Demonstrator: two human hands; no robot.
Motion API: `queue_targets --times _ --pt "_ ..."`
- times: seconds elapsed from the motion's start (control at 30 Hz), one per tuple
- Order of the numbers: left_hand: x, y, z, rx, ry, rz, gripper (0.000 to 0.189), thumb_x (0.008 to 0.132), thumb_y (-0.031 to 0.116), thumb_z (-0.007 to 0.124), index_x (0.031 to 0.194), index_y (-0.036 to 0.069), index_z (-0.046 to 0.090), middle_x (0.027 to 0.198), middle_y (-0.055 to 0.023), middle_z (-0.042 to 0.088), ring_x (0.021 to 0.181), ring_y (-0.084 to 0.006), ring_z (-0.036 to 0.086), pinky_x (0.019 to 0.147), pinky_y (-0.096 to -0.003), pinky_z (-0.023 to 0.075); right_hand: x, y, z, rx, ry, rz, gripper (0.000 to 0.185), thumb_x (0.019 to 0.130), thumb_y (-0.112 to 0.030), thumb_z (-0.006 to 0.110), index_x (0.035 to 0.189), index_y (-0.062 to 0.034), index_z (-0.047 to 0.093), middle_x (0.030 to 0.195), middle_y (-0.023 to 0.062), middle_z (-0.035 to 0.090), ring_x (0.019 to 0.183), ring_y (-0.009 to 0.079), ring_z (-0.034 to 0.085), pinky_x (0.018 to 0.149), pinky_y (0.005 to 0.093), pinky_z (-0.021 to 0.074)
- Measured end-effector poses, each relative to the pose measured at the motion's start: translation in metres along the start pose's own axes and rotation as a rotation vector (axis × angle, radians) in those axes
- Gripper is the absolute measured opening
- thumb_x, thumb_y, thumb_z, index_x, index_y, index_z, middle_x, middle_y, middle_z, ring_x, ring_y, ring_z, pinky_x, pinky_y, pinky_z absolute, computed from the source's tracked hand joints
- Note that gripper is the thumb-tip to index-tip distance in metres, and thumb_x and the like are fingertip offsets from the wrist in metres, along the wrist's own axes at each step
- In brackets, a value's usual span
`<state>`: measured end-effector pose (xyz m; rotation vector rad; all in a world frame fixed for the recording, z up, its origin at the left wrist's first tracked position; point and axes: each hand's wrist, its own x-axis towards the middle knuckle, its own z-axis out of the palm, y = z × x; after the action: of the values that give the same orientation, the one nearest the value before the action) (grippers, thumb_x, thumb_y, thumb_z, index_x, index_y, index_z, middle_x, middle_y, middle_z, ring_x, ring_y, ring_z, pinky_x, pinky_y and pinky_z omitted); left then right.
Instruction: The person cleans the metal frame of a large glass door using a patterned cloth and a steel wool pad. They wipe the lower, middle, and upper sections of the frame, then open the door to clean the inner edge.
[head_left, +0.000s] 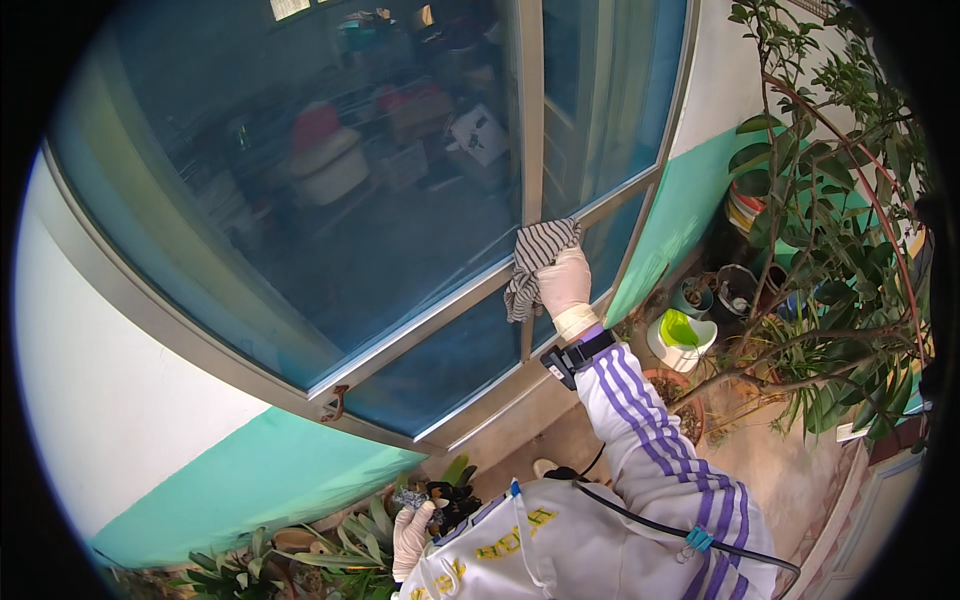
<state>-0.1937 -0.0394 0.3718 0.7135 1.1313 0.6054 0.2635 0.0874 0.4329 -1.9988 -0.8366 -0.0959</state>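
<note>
My right hand (564, 283), in a pale glove, grips a black-and-white striped cloth (541, 247). It presses the cloth on the metal frame (531, 135) of a glazed door or window, where the upright bar meets the crossbar. Part of the cloth hangs below that crossbar. Low in the view, my left hand (411, 534), also gloved, is close to my body. Its fingers hold a crumpled grey thing (412, 498), perhaps a scouring pad or rag. Large tinted panes (360, 247) lie above the crossbar, with smaller panes (442, 360) below. A rust-coloured handle (337, 403) sits at the lower left corner.
Leafy plants (360, 536) grow along the wall base (247, 480) beside my left hand. To the right stand a branching shrub (832, 225), several pots, and a white container (682, 341) with something green in it. A black cable (637, 517) crosses my jacket, held by a blue clip (699, 538).
</note>
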Motion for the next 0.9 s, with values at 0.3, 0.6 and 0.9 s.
queue_targets --times 0.3,0.6,0.9 --pt "0.003 -0.01 0.018 -0.038 -0.02 0.002 0.027 0.092 0.025 0.074 0.103 0.001 0.072 0.095 -0.0041 0.072 0.083 -0.0123 0.063 0.077 -0.0273 0.05 -0.042 0.12 -0.045 -0.154 0.002 -0.517 0.028 0.074 -0.002 0.059 0.1 0.0034 0.068 0.096 0.0251 0.067 0.093 0.0411 0.064 0.087 0.0443 0.052" --pt "0.01 -0.001 0.047 0.067 -0.013 -0.047 0.025 0.092 0.025 0.074 0.102 0.002 0.073 0.093 -0.0012 0.07 0.083 -0.0104 0.06 0.078 -0.0274 0.0475 -0.004 0.196 -0.048 0.341 -0.077 0.238 0.038 0.089 -0.009 0.063 0.123 0.0071 0.058 0.114 0.0196 0.064 0.106 0.0347 0.062 0.087 0.0461 0.0557" --pt "0.024 -0.003 0.076 0.048 -0.017 -0.087 0.026 0.093 0.026 0.074 0.104 0.003 0.072 0.095 -0.0024 0.071 0.081 -0.0108 0.061 0.076 -0.0288 0.0493 0.181 0.124 -0.172 1.475 0.581 0.1 0.016 0.095 0.003 0.052 0.109 0.0095 0.057 0.107 0.0145 0.062 0.101 0.0285 0.063 0.099 0.047 0.0539"
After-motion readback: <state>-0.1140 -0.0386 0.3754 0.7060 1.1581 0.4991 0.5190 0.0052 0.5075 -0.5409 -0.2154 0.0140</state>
